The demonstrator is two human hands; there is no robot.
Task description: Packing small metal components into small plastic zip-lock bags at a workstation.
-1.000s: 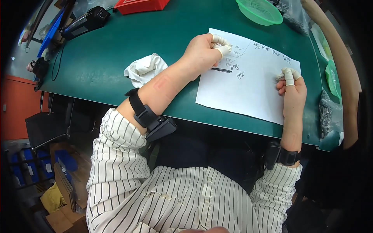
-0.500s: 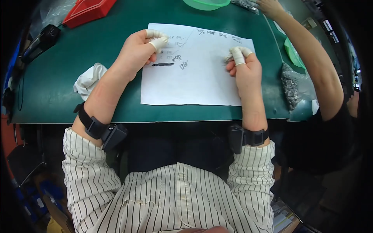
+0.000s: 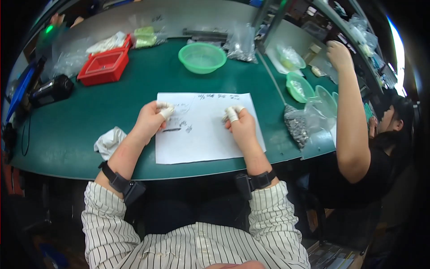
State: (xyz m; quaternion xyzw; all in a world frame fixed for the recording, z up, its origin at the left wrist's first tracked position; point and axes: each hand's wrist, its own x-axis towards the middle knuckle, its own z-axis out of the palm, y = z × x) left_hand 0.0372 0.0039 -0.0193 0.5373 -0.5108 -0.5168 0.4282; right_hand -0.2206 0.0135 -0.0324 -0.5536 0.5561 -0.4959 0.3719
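Observation:
My left hand (image 3: 152, 121) hovers over the left part of a white paper sheet (image 3: 206, 143) with handwriting on it. Thumb and forefinger are pinched together, both wearing white finger cots. Over the sheet's right half, my right hand (image 3: 242, 127) makes a similar pinch, also with white finger cots. Anything between the fingertips of either hand is too small or hidden to make out. A crumpled white cloth (image 3: 109, 141) lies beside my left forearm. Both wrists carry black straps with a dark box.
On the green table (image 3: 148, 67) stand a red tray (image 3: 105, 71), a green bowl (image 3: 202, 58) and a smaller green bowl (image 3: 299, 87). A bag of small metal parts (image 3: 295, 127) lies right of the sheet; another bag (image 3: 242, 45) lies behind. A co-worker's arm (image 3: 351, 107) is raised at the right.
The view has tilted up, showing more of the table's far side. My right hand has shifted inward over the sheet. The co-worker's hand has moved right, away from the back bag.

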